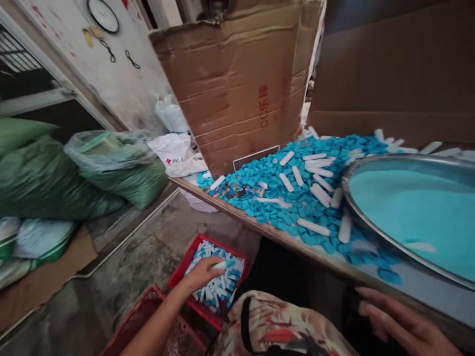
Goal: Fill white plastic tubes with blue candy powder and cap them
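Observation:
My left hand [203, 273] is closed around a white plastic tube with a blue cap [227, 264]. It hangs over a red plastic basket [178, 277] filled with many similar white tubes with blue caps. At the lower right, my right hand [399, 316] is beside the table's front edge, its fingers stretched out and somewhat blurred. Nothing can be made out in it; a dark patch lies by its fingertips. On the table, loose blue caps [267, 170] lie in a heap, with several white tubes [313, 227] scattered over them.
A large metal basin [352, 198] of turquoise contents stands on the table [237, 215] at right. Cardboard sheets [237, 89] rise behind the caps. Another red crate [148, 306] is on the floor beside the basket. Green sacks [44, 173] are piled at left.

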